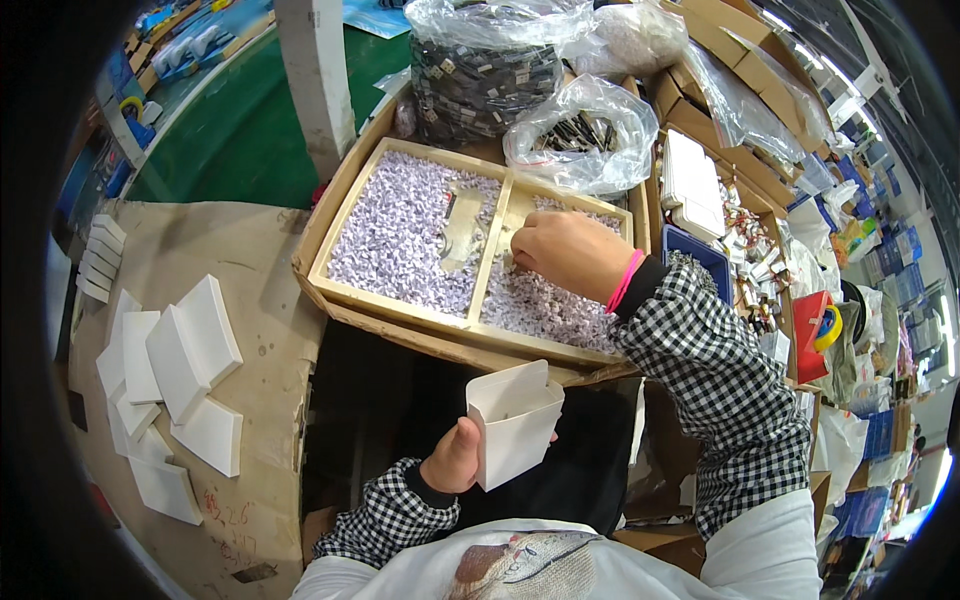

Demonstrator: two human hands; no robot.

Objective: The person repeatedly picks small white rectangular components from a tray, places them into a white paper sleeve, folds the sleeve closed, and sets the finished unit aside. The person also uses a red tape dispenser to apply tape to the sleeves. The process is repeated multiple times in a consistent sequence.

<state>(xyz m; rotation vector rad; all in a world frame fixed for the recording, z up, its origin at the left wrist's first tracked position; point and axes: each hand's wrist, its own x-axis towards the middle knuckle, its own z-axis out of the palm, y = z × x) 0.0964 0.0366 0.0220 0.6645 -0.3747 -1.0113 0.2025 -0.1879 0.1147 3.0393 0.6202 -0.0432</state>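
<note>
My left hand (455,458) grips a small white cardboard box (515,440) upright near my body, its top flap raised. The inside of the box shows only in part. My right hand (568,252) is over the right compartment of a shallow wooden tray (400,310), its fingers curled together and pointing down at the small pieces there. Whatever the fingertips hold is hidden. Small pale-lilac pieces (390,235) fill most of the left compartment, and greyer small pieces (540,308) lie in the right one. A pink band circles my right wrist.
White boxes (180,365) lie in a loose pile on the cardboard-covered table (270,360) at left. Behind the tray stand a clear bag of dark parts (485,90) and an open bag (580,150). At right are a blue bin (697,250) and stacked white cases (690,185).
</note>
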